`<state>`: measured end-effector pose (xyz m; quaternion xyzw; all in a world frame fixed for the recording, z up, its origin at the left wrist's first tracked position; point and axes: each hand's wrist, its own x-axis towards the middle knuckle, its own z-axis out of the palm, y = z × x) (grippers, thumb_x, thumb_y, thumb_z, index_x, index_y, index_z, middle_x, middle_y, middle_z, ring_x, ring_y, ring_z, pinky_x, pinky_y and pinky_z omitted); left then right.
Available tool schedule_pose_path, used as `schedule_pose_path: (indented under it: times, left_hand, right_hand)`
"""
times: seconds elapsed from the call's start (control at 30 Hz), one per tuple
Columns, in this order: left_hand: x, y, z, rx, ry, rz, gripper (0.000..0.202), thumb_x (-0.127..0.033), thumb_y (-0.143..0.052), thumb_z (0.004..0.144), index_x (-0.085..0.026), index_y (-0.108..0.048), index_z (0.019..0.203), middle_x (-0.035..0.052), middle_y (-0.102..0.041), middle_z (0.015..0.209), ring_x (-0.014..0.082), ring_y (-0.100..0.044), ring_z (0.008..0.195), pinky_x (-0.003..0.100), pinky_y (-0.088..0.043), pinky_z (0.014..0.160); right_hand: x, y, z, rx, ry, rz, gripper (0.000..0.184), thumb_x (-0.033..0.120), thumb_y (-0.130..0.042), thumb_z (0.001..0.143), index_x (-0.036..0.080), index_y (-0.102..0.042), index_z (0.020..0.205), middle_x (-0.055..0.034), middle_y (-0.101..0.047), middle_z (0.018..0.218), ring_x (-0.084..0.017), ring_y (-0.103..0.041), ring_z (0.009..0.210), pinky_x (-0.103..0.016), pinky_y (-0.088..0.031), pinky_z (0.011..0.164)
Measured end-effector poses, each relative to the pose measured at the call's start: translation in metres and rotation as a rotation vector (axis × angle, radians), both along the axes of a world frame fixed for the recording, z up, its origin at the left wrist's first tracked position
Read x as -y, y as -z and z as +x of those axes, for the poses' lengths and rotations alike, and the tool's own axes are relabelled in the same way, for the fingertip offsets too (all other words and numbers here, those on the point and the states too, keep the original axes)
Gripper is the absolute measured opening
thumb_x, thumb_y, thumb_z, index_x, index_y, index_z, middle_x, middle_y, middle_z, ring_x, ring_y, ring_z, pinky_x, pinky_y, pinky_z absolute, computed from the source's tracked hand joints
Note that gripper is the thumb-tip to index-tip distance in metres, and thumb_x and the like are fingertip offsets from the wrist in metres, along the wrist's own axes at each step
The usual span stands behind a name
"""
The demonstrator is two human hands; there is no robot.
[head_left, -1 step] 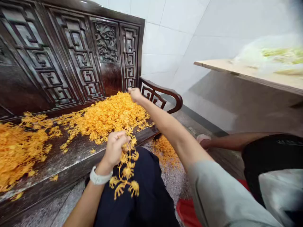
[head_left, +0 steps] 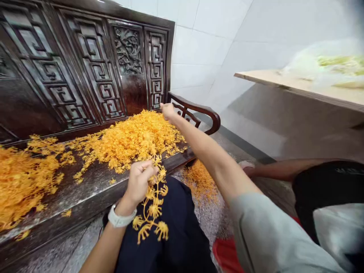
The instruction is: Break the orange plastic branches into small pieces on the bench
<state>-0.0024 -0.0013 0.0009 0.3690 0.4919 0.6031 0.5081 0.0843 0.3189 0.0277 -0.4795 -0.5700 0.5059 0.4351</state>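
One orange strand [head_left: 155, 210] hangs lengthwise from the left hand [head_left: 139, 181]; forked end [head_left: 162, 228] down.

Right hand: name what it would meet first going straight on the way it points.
Probably the dark brown, carved wooden bench backrest, near its right end, ahead of the right hand; depth is unclear from this view.
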Motion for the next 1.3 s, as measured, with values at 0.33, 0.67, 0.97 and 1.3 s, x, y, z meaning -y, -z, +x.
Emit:
schedule_pose_path:
  times: [0.33,0.67,0.97,1.3]
  left_hand:
    - [-0.003,-0.002,-0.005,0.213,-0.012,-0.023,0.044,-0.028,-0.078,0.062,-0.021,-0.036,0.055,-0.0077,-0.033,0.054,0.0066,-0.04,0.041,0.017,-0.033,0.037]
    - [-0.013,0.007,-0.005,0.111,-0.047,-0.058,0.042,-0.031,-0.076,0.063,-0.022,-0.034,0.06,-0.006,-0.032,0.062,0.0067,-0.041,0.05,0.015,-0.036,0.04]
    - [-0.019,0.015,-0.005,0.076,-0.007,-0.029,0.035,-0.031,-0.069,0.065,-0.022,-0.037,0.053,-0.0041,-0.031,0.063,0.0062,-0.03,0.053,0.017,-0.029,0.042]
    - [-0.024,0.024,-0.007,-0.012,0.045,-0.05,0.021,-0.028,-0.063,0.069,-0.02,-0.049,0.055,-0.0008,-0.04,0.064,0.0077,-0.033,0.054,0.021,-0.025,0.045]
  right_hand:
    - [0.013,-0.062,0.034,-0.215,-0.319,0.213,0.045,0.065,-0.056,0.106,0.022,-0.059,0.091,0.0061,-0.038,0.061,-0.009,-0.039,0.052,-0.021,-0.037,0.052]
    - [0.023,0.044,-0.012,0.255,-0.267,0.577,0.079,0.086,-0.059,0.091,0.014,-0.073,0.122,-0.0186,-0.07,0.133,-0.032,-0.062,0.135,-0.052,-0.045,0.125]
    - [0.05,0.063,-0.013,0.347,-0.427,0.56,0.098,0.096,-0.06,0.081,0.018,-0.071,0.139,-0.0185,-0.05,0.168,-0.037,-0.042,0.161,-0.058,-0.036,0.132]
    - [0.158,-0.008,-0.011,0.18,-1.004,0.517,0.062,0.074,-0.082,0.082,0.018,-0.077,0.109,-0.0036,-0.073,0.098,-0.017,-0.069,0.097,-0.028,-0.057,0.085]
